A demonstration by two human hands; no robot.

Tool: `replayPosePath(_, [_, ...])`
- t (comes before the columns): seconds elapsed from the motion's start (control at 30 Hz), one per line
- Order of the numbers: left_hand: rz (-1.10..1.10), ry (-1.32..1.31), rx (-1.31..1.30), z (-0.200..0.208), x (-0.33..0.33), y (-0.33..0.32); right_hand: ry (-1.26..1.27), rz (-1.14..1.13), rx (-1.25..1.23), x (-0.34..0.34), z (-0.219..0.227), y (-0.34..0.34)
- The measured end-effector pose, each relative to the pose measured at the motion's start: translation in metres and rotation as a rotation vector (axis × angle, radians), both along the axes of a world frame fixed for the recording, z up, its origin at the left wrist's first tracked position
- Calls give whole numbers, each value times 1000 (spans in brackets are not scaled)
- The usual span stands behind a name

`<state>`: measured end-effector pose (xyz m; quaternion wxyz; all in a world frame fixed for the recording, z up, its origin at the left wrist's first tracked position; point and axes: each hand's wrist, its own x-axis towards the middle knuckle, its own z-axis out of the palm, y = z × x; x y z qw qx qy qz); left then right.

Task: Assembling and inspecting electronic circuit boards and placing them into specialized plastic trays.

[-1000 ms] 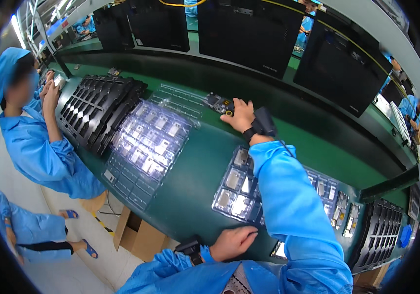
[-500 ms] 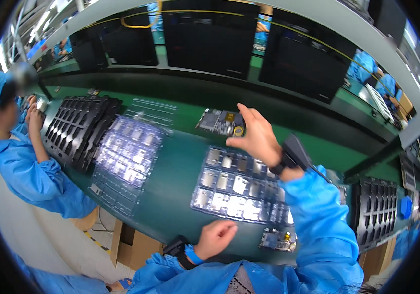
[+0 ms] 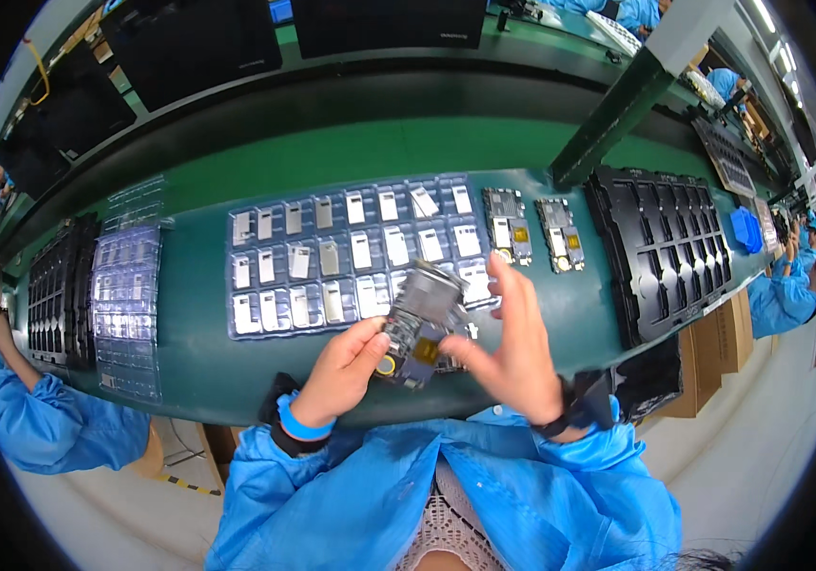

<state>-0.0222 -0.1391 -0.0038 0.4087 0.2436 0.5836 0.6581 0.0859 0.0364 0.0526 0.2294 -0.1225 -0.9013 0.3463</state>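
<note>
My left hand [image 3: 339, 373] pinches the lower left edge of a circuit board [image 3: 427, 303] between thumb and fingers. The board is tilted above the green bench and carries grey metal parts, a gold-coloured patch and a round yellow-ringed part. My right hand [image 3: 519, 354] is open at the board's right side, fingers spread, its thumb close to or touching the edge. Part of another board [image 3: 466, 333] shows behind the held one, mostly hidden. Beyond my hands lies a clear plastic tray [image 3: 234, 319] with rows of small silver metal plates [image 3: 360, 250].
Two more circuit boards [image 3: 508, 226] [image 3: 560, 235] lie right of the tray. Farther right are a black slotted tray [image 3: 617, 257] and a blue bin [image 3: 746, 230]. A dark post [image 3: 608, 128] rises at the bench's back. Leftward are clear trays [image 3: 127, 276] and a co-worker's sleeve [image 3: 56, 414].
The view has swung to the right. My right hand has come back from the board beyond the tray toward my left hand. My left hand, earlier without a board, now grips one.
</note>
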Motion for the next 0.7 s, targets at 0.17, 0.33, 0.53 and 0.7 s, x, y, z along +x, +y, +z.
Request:
replayPosePath(0.17, [-155,-6,-114,11,0,15,-274,168,-928,15,-33,31])
replayPosePath(0.33, [89,-223,170,14,10,24,-104,6,-1380,1,-52,27])
replayPosePath(0.53, [323,-108,167,7,-1,12,-150,66,-586,-49,-48,45])
replayPosePath(0.7, [365,-113,186,10,-15,13,-73,-82,137,-126,-69,79])
